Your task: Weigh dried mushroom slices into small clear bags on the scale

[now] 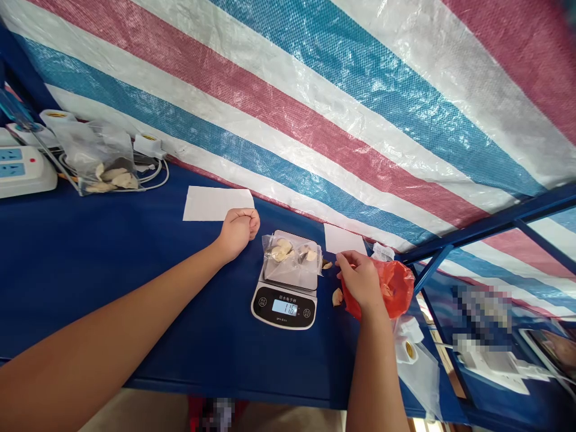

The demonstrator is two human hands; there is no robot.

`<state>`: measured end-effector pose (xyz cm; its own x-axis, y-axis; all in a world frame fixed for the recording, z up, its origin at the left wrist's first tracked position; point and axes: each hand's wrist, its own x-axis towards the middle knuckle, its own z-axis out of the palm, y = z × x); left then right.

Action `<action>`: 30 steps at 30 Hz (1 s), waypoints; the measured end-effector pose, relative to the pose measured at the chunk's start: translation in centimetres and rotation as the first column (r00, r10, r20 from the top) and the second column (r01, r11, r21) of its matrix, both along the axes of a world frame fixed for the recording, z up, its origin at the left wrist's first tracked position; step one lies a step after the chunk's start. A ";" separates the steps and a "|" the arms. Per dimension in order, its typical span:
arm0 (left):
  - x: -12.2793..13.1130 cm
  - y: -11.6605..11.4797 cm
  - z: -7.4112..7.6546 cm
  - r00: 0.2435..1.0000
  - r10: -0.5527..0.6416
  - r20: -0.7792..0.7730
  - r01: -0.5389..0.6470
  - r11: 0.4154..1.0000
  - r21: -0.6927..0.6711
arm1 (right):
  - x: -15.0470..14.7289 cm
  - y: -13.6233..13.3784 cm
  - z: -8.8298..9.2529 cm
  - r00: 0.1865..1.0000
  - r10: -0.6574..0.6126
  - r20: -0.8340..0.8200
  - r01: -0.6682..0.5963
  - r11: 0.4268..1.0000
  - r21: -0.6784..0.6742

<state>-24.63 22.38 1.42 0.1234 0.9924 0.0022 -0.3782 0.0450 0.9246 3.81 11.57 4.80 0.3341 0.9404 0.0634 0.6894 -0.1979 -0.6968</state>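
Observation:
A kitchen scale (284,307) with a lit display reading what looks like 11.6 stands on the blue table. Across its weighing plate lies a clear plastic bag (294,255) with pale, dried-looking slices (282,250) inside. My left hand (240,231) rests in a fist left of the scale, by a sheet of white paper (218,204). To the right of the scale, my right hand (360,279) hangs over a red plastic bag (393,291), its fingers bent together; what they hold, if anything, is hidden. Loose pale pieces (337,296) lie between scale and red bag.
A filled clear bag (108,171), white cables and a power strip (22,171) sit at the back left. Another white paper (344,239) lies behind the red bag. Blue metal bars (434,264) stand at the right, and a striped tarp (288,108) hangs behind the table.

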 end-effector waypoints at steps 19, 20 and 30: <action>-0.9 -1.5 -0.6 0.736 -0.181 -0.652 0.502 0.792 0.347 | -2.1 -1.0 1.0 0.881 0.301 -0.365 -0.359 0.928 -0.103; -1.0 -1.7 -0.4 0.691 -0.183 -0.699 0.539 0.774 0.331 | -2.1 -1.1 0.9 0.883 0.315 -0.347 -0.380 0.915 -0.136; -0.7 -1.8 -0.1 0.562 -0.109 -0.820 0.616 0.716 0.328 | -2.3 -1.0 0.4 0.896 0.372 -0.244 -0.422 0.885 -0.199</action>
